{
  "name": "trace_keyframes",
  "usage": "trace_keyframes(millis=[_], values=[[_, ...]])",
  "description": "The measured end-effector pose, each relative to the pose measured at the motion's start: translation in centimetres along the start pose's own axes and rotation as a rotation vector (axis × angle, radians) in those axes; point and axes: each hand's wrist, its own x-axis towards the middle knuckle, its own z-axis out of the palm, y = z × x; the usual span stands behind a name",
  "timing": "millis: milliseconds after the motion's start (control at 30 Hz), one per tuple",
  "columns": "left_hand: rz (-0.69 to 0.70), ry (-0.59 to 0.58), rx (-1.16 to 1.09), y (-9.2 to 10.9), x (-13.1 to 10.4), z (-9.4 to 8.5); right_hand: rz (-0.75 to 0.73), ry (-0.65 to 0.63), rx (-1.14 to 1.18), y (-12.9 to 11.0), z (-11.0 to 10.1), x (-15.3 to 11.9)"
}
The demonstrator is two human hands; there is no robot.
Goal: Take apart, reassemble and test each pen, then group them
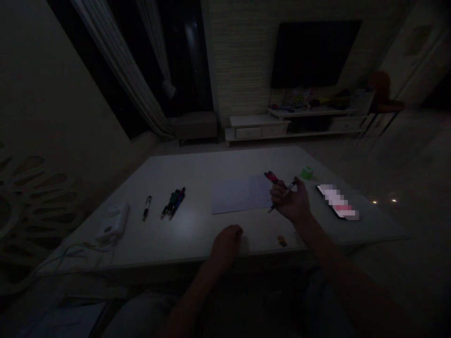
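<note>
My right hand (291,201) is closed around a pen (291,187), whose dark end points down and left, near the right edge of a sheet of paper (239,195) covered partly with writing. On the white table (197,169), close to its front edge, rests my left hand (228,238), its fingers curled; whether they hold anything is hidden. Just behind my right hand lie red and black pens (271,176). Left of the paper is a group of several pens (173,203), with a single black and white pen (147,208) farther left.
A lit phone (336,201) and a green and white box (307,172) are at the right. A small brown object (282,241) sits near the front edge. At the left are a white power strip (114,223) and cables (75,249).
</note>
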Motion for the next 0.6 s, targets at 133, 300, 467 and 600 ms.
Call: trace_keyframes(millis=[133,300,467,600], values=[[0.018,0.0,0.02,-0.4,0.0,0.3,0.041,0.006,0.024,0.0,0.3,0.2],[0.027,0.008,0.035,-0.8,-0.1,0.8,0.073,0.013,0.023,0.2,0.8,0.4],[0.031,-0.017,0.063,-0.4,-0.1,0.6,0.098,0.036,0.045,0.6,1.5,0.8],[0.029,-0.072,0.127,0.0,-0.1,0.5,0.128,0.053,0.129,1.1,1.8,1.2]])
